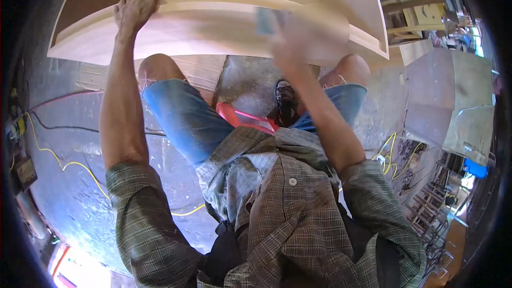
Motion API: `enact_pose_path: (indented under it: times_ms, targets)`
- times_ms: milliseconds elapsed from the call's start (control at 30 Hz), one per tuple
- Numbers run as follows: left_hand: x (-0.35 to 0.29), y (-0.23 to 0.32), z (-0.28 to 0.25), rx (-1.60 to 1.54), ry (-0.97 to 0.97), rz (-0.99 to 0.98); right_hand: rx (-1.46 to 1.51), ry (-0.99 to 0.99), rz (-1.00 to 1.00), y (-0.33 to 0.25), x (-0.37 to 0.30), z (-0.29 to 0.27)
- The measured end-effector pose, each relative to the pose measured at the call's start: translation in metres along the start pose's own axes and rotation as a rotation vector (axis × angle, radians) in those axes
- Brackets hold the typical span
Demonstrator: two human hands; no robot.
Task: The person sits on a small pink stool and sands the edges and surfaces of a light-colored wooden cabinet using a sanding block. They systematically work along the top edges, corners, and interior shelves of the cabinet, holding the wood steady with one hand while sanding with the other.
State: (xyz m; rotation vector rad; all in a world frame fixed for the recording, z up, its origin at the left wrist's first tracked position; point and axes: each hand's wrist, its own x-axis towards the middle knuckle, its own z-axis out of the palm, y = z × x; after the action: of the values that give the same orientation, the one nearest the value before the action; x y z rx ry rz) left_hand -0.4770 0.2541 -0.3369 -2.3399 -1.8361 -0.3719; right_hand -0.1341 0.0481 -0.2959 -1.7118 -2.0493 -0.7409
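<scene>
A pale wooden cabinet-like frame [213, 26] stretches across the far side, in front of my knees. My left hand [136, 10] rests on its front rail near the left end, fingers apart and laid over the wood. Toward the right part of the rail, my right hand [292, 48] is smeared by motion, so its fingers cannot be made out. A blurred teal piece [265, 21] shows at that hand's left side. Just right of the hand is a blurred, pale tan shape [317, 29] of unclear kind, hiding part of the rail.
Beneath the frame's left side lies flattened cardboard [200, 72]. A red object [248, 119] sits between my legs, near my dark shoe [286, 98]. Yellow cord [69, 164] and dark cable [58, 127] cross the floor at left. Wooden furniture [421, 16] stands at far right, boards [429, 90] nearer.
</scene>
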Motion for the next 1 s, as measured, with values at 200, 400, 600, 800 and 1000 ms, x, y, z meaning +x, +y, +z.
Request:
enact_pose_path:
  times_ms: [200,400,600,800,1000]
  targets:
    - [-0.001,0.038,-0.007,0.046,-0.040,0.009,0.106,-0.105,-0.073,-0.098,0.025,0.028]
    - [-0.011,0.053,-0.038,0.207,-0.110,0.021,-0.013,-0.192,-0.045,0.035,0.016,-0.017]
    - [-0.012,0.032,-0.044,0.000,0.154,0.175,0.033,-0.518,-0.140,0.032,0.035,-0.022]
    - [-0.015,-0.041,-0.044,0.193,0.089,0.045,0.189,-0.587,-0.502,0.058,0.062,-0.027]
    - [-0.011,-0.012,-0.061,-0.018,0.092,-0.201,0.421,-0.337,-0.408,-0.032,0.071,0.013]
